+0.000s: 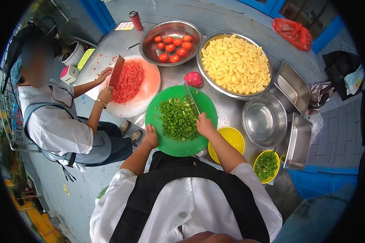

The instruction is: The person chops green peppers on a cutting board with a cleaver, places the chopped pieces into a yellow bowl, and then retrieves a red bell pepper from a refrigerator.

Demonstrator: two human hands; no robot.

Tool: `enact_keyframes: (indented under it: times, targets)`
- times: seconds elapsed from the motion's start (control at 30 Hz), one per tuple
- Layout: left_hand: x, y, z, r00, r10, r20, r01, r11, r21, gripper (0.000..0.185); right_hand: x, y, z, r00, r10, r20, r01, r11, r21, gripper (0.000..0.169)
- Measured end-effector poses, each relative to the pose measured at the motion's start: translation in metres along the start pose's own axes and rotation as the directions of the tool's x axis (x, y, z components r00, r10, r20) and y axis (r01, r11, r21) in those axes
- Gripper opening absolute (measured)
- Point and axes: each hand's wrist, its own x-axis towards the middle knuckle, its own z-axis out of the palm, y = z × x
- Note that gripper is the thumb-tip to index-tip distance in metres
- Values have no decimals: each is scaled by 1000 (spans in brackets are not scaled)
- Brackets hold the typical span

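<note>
My right hand (205, 124) grips the handle of a kitchen knife (192, 98), whose blade stands over the right side of a heap of chopped green peppers (178, 120). The heap lies on a round green cutting board (173, 148). At the board's left edge rests my left hand (151, 136), its fingers on the rim. Just beyond the board sits a pink dragon fruit (193, 79). A yellow bowl (231, 139) stands partly under my right forearm.
At left a co-worker (57, 118) holds a cleaver (116, 70) by chopped tomatoes (130, 80) on a white board (152, 73). Behind are steel bowls of whole tomatoes (170, 48) and crinkle-cut potatoes (235, 65). An empty steel bowl (264, 120), steel pans (298, 142) and a yellow bowl of chopped greens (266, 165) stand right.
</note>
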Motion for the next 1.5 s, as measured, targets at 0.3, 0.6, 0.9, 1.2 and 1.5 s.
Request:
enact_keyframes:
  times: [0.3,0.6,0.9,1.2,1.5]
  targets:
    - [14,-2,14,999,27,-36,-26,999,44,75,-2,-1,-5,1000,-5,29,3,999,46,28]
    - [7,-3,10,1000,9,-26,-11,999,-52,77,-20,4,-55,997,72,-3,-70,959,-276,26]
    - [4,-5,10,999,54,-6,-54,997,63,74,-25,1,-56,992,-38,123,65,973,-222,28]
    - [9,-1,5,1000,9,-13,-9,1000,12,72,15,3,-5,998,-47,42,48,999,-6,26]
    - [8,3,-1,1000,28,-10,-28,998,50,72,14,-8,-3,997,-1,73,-3,999,50,26]
